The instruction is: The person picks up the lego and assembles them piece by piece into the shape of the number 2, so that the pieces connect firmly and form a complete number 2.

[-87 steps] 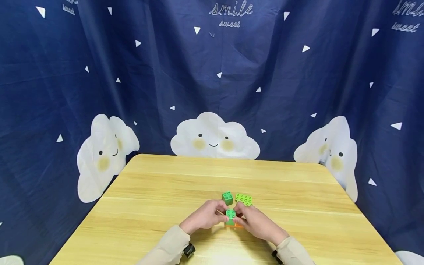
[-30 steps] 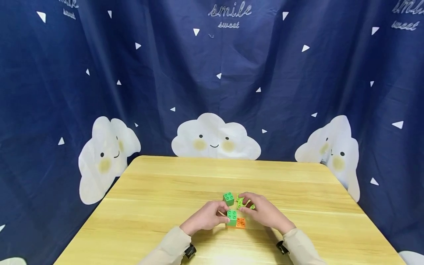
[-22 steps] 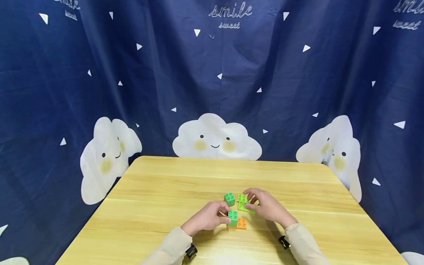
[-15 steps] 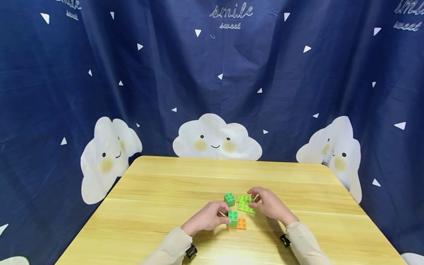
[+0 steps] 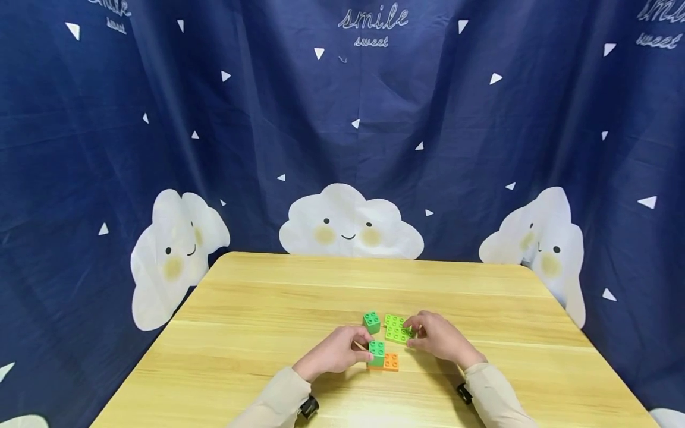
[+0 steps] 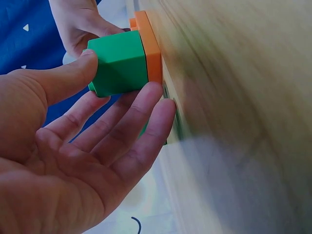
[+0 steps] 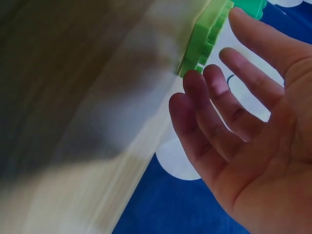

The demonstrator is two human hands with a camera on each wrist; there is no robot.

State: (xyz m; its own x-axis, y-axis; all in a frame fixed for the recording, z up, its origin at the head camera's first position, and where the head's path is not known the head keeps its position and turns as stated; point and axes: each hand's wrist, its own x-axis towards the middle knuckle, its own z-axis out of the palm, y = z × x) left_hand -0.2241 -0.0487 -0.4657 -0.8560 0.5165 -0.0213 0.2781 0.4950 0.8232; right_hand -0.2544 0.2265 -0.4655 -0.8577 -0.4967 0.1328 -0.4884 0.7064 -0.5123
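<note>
One navy curtain (image 5: 358,148) printed with white smiling clouds (image 5: 348,244) hangs behind your wooden table (image 5: 299,291). Your right hand (image 5: 441,337) has left the joined bricks, where both hands met about three seconds ago, and is now at the right edge of the lime-green studded plate (image 5: 396,331); its fingers are loosely bent, unclenched, and I cannot tell whether the tips touch. Your left hand (image 5: 336,349) pinches the seated green 2x2 brick (image 5: 377,354) between thumb and fingers. That brick sits flush on the left half of the orange plate (image 5: 392,362), leaving four orange studs bare, so this join looks done and the left hand alone steadies it. The loose green 2x2 brick (image 5: 371,323) stands apart, just beyond the joined pair and left of the lime-green plate. Smallest is the curtain's lettering, "smile" (image 5: 373,18) above "sweet" (image 5: 371,42), repeated but cut off at both upper corners. No brand is readable on the bricks.
</note>
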